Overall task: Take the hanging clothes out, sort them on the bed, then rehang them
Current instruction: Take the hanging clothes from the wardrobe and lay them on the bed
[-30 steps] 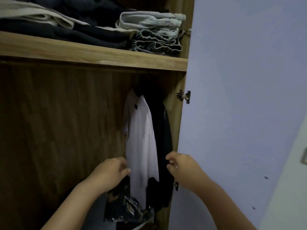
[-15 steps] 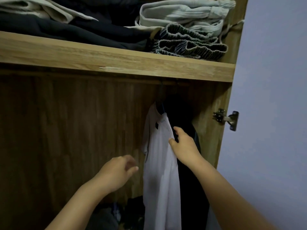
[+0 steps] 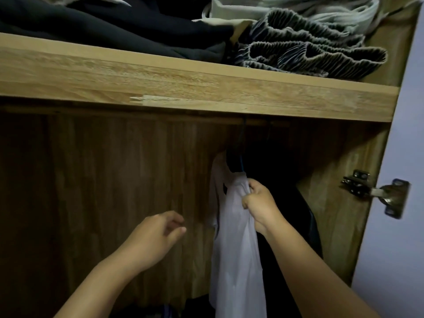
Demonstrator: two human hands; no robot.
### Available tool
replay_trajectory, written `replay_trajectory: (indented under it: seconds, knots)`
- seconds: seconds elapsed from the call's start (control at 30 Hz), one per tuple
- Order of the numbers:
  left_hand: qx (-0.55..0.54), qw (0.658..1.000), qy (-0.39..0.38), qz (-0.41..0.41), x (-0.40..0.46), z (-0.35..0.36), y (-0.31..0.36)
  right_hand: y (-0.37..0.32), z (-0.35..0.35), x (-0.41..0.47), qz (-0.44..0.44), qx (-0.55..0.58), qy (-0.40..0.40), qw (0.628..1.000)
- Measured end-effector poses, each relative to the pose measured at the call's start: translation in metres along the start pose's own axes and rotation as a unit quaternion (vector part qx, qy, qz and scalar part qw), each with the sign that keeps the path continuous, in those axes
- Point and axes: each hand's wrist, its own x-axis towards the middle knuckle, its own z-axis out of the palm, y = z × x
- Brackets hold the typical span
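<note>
A white shirt (image 3: 236, 244) hangs on a dark hanger (image 3: 239, 161) from the rail under the wardrobe shelf. My right hand (image 3: 259, 207) grips the shirt's shoulder near the collar. A black garment (image 3: 289, 203) hangs just right of it, partly behind my right arm. My left hand (image 3: 153, 239) hovers left of the shirt, fingers loosely curled, holding nothing.
The wooden shelf (image 3: 195, 90) above carries folded dark clothes (image 3: 110, 26) and grey pleated fabric (image 3: 309, 53). The wardrobe's back panel (image 3: 91, 191) is bare on the left. A metal hinge (image 3: 378, 193) joins the open door (image 3: 403, 180) on the right.
The view has moved closer and tilted up. My right hand rose from the shirts' lower edge to the white shirt's shoulder and closed on it. My left hand let go and drifted left.
</note>
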Motion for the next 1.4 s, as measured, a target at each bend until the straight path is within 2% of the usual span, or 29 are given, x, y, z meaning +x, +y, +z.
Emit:
replay_trajectory:
  seconds: [0.1,0.23,0.5,0.67,0.87,0.97,1.1,1.27,1.33,1.4]
  knots:
    - [-0.005,1.0,0.003,0.016,0.016,-0.009,-0.011,-0.014,0.005,0.003,0.001,0.091,0.008,0.996]
    - [-0.016,0.999,0.024,0.039,0.033,-0.016,-0.021,-0.029,0.006,-0.008,0.005,0.167,-0.038,0.985]
    - [-0.051,0.993,0.045,0.093,0.064,-0.01,-0.035,-0.018,-0.014,-0.073,0.013,0.082,-0.11,0.99]
    - [-0.065,0.985,0.072,0.146,0.081,0.014,-0.021,-0.016,-0.035,-0.124,0.04,0.066,-0.091,0.993]
    - [-0.076,0.974,0.081,0.199,0.062,0.055,0.024,-0.021,-0.078,-0.201,0.075,0.058,-0.061,0.994]
    - [-0.037,0.965,0.072,0.249,0.047,0.076,0.047,-0.029,-0.102,-0.249,0.092,0.056,-0.05,0.993]
    - [-0.013,0.934,0.044,0.355,0.01,0.103,0.089,-0.041,-0.131,-0.324,0.098,0.011,-0.012,0.995]
    - [-0.131,0.908,0.044,0.396,-0.077,0.136,0.142,-0.062,-0.166,-0.431,0.116,-0.102,0.093,0.984]
    - [-0.154,0.899,0.035,0.409,-0.115,0.15,0.163,-0.077,-0.179,-0.476,0.123,-0.188,0.138,0.965]
    - [-0.162,0.887,0.025,0.431,-0.153,0.162,0.186,-0.087,-0.187,-0.519,0.147,-0.294,0.186,0.926]
